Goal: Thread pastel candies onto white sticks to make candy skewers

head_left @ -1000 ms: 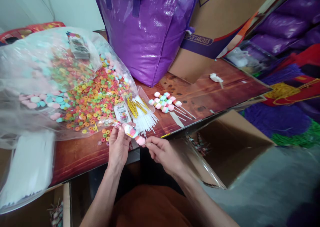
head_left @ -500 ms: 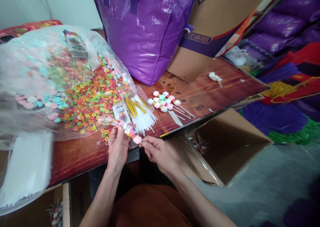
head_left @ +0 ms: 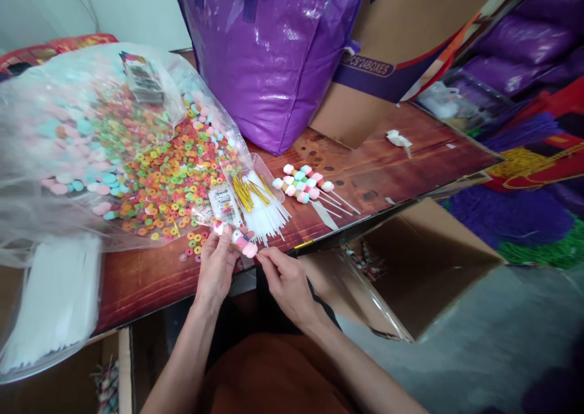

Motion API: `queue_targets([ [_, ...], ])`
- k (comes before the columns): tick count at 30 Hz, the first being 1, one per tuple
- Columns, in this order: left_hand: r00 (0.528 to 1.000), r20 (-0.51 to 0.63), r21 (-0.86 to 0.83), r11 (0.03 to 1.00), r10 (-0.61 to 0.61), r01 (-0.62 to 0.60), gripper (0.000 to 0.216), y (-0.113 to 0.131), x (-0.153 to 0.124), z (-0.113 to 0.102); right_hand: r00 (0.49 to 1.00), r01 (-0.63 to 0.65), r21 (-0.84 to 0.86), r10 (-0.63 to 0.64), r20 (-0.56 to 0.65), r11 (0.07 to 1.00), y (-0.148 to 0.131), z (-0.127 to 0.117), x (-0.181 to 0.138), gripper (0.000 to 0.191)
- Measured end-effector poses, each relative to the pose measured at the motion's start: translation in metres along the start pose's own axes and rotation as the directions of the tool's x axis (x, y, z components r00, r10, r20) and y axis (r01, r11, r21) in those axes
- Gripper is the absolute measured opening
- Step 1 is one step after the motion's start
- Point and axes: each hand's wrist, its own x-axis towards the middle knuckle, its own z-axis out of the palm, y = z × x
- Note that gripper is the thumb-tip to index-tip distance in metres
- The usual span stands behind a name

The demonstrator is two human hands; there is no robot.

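Note:
Close to the table's front edge, my left hand (head_left: pixel 218 262) is closed around a small printed clear wrapper with a candy skewer (head_left: pixel 245 243) inside. Pink, rounded pieces show at the skewer's lower end. My right hand (head_left: pixel 283 279) pinches that lower end, where the stick is mostly hidden by the fingers. Just beyond the hands lie white sticks (head_left: pixel 266 216), gold twist ties (head_left: pixel 245 193) and a stack of printed wrappers (head_left: pixel 223 202). To their right, several finished-looking candy skewers (head_left: pixel 303 182) rest side by side, uncovered, sticks toward me.
A large clear plastic bag (head_left: pixel 59 128) holds ring candies (head_left: pixel 159 185) and pastel pieces. Behind stand a purple bag (head_left: pixel 278 67) and a cardboard carton (head_left: pixel 360 109). White sticks fill a container (head_left: pixel 55 298) at left. An open box (head_left: pixel 424 268) with wrapped skewers sits below the table's right edge.
The view has shifted slightly, so the table things appear a little further right. The wrapper sits lower around the skewer's pink end; both hands keep their hold.

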Motion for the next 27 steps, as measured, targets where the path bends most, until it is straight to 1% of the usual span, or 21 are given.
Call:
queue_targets([
  [2,1.0,0.011,0.011,1.0,-0.015,0.015,0.041,-0.001,-0.001,0.001,0.999,-0.02,-0.011,0.02,-0.04,1.0,-0.002,0.003,0.001,0.022],
  [4,0.999,0.025,0.03,0.999,-0.026,0.025,0.039,-0.004,-0.004,0.004,0.996,-0.018,-0.019,0.016,-0.093,1.0,-0.005,0.008,0.004,0.022],
  [6,0.999,0.035,0.05,0.998,-0.034,0.032,0.036,-0.006,-0.007,0.006,0.993,-0.007,-0.017,0.005,-0.119,1.0,-0.008,0.012,0.008,0.023],
  [8,0.998,0.041,0.058,0.997,-0.045,0.042,0.036,-0.005,-0.008,0.005,0.995,0.008,-0.006,-0.009,-0.098,1.0,-0.01,0.014,0.012,0.023],
  [10,0.998,0.043,0.042,0.998,-0.052,0.05,0.04,-0.001,-0.005,0.002,0.999,0.001,-0.004,-0.001,-0.052,1.0,-0.011,0.011,0.012,0.023],
  [14,0.999,0.03,0.01,1.0,-0.016,0.016,0.042,0.011,0.005,-0.007,0.995,-0.091,0.0,0.091,0.049,0.996,-0.009,-0.004,0.007,0.024],
  [16,1.0,0.012,0.013,1.0,-0.003,0.002,0.041,0.016,0.008,-0.01,0.993,-0.104,0.001,0.104,0.064,0.995,-0.005,-0.01,0.004,0.024],
  [18,1.0,0.002,0.027,1.0,-0.006,0.006,0.042,0.016,0.009,-0.01,0.996,-0.073,-0.018,0.074,0.05,0.997,-0.002,-0.012,0.003,0.023],
  [20,1.0,0.004,0.042,0.999,-0.02,0.02,0.042,0.014,0.006,-0.008,1.0,-0.014,-0.053,0.015,0.027,0.998,0.002,-0.01,0.003,0.024],
  [24,0.998,0.035,0.046,0.997,-0.06,0.059,0.039,0.003,-0.003,0.0,0.994,0.104,-0.104,-0.108,-0.032,0.989,0.003,0.006,0.009,0.024],
  [27,0.996,0.05,0.04,0.997,-0.069,0.068,0.037,-0.001,-0.006,0.002,0.99,0.115,-0.078,-0.12,-0.071,0.99,-0.002,0.017,0.014,0.024],
])
